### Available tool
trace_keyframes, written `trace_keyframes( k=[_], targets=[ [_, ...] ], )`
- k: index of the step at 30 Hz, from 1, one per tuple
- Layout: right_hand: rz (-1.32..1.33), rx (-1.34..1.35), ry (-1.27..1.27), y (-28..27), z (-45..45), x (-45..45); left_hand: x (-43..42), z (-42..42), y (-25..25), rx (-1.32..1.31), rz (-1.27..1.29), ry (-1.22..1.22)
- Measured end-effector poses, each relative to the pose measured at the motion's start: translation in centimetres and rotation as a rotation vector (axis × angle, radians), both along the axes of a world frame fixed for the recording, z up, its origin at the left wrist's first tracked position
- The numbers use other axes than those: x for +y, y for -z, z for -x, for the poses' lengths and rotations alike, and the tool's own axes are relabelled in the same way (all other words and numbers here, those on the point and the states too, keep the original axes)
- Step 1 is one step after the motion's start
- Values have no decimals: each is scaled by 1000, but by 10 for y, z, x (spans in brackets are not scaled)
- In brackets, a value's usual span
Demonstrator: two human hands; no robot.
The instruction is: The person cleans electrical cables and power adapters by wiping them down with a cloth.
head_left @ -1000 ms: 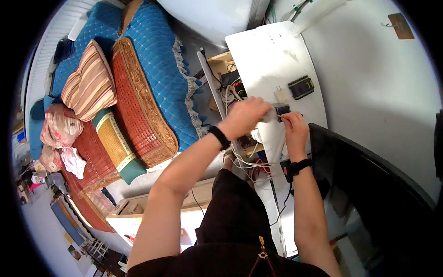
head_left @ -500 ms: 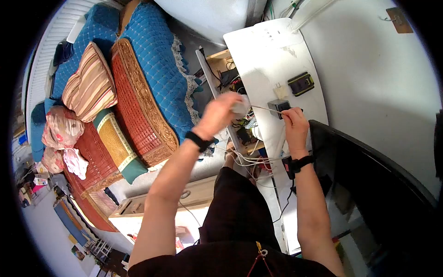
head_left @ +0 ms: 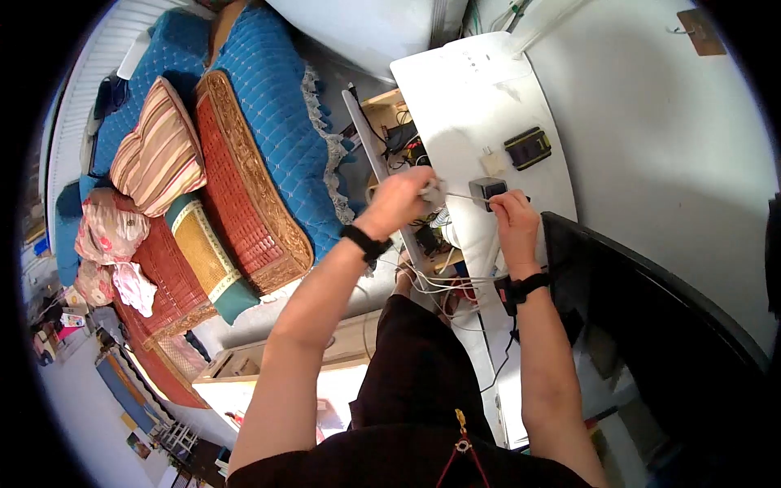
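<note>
My left hand [head_left: 397, 200] is closed round a coiled bundle of pale cable [head_left: 433, 193] above the open drawer. A straight stretch of the cable spans from that coil to my right hand [head_left: 514, 221], whose thumb and fingers pinch it. Close to the right fingertips, a dark box-shaped device [head_left: 487, 190] sits on the white desk [head_left: 455, 106]. The open drawer [head_left: 382, 154] below my left hand holds tangled cables and small electronics. Loose white cables [head_left: 443, 283] trail from the drawer area toward my right wrist.
A black-and-green device [head_left: 528, 149] and a small white adapter [head_left: 491, 162] lie on the desk. A large black monitor [head_left: 643, 301] stands at the right. At the left is a couch with a blue quilted cover [head_left: 277, 122] and a striped pillow [head_left: 163, 150].
My left hand has shifted slightly to the right and turned, so the coil shows more clearly. The right hand keeps its pinch, almost in place.
</note>
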State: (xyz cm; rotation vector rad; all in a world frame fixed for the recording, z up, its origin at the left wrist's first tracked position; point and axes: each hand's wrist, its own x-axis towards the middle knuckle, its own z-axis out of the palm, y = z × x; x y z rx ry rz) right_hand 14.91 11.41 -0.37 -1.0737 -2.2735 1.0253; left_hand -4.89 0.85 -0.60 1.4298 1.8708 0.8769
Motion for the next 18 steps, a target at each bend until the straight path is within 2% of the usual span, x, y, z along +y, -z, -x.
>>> trace_keyframes(
  k=[4,7,10,12,13,14,16,18],
  targets=[
    [-20,-6,12,3,1,3,-35,42,17,8,106,-178],
    [58,-2,20,-2,-2,3,-68,75,36,52,125,-220],
    [64,18,5,4,-3,2,-77,84,36,-65,246,-290],
    [46,46,-5,4,-6,3,-65,83,34,-321,273,-353],
    [46,42,-3,2,-7,3,-51,74,25,-393,168,-352],
    [53,39,-16,1,-7,5,-34,62,17,-344,-34,-313],
    [56,31,-28,-1,-8,6,-5,46,4,-161,-121,-205],
    [89,36,-20,-1,-7,5,18,32,-10,-231,-104,-209]
  ],
)
